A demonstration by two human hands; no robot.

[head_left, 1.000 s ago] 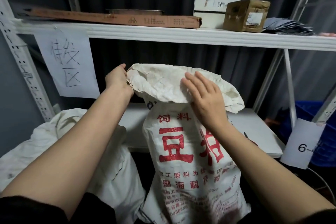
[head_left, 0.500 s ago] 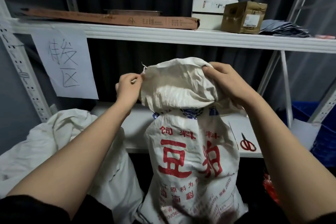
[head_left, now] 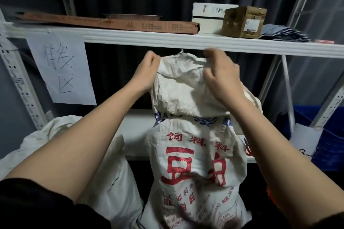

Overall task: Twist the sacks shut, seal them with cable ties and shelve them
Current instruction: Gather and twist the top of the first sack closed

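Note:
A white woven sack (head_left: 193, 154) with red printed characters stands upright in front of the lower shelf (head_left: 137, 135). Its loose top is pulled up to just under the upper shelf (head_left: 167, 40). My left hand (head_left: 147, 72) grips the top's left edge with curled fingers. My right hand (head_left: 221, 76) holds the top's right side, fingers curled into the cloth. A second white sack (head_left: 104, 182) slumps to the left, partly behind my left forearm. Red-handled scissors (head_left: 248, 149) peek out on the lower shelf beside the sack. No cable tie is visible.
The upper shelf carries a long flat brown carton (head_left: 115, 23), a white box (head_left: 210, 17), a brown box (head_left: 243, 21) and grey bags (head_left: 283, 33). A handwritten paper sign (head_left: 61, 69) hangs at left. A blue crate (head_left: 327, 135) stands at right beside the shelf uprights.
Both hands lifted the sack's folded-over top upward, from slumped to stretched near the upper shelf. My right hand moved from resting flat on the cloth to gripping it.

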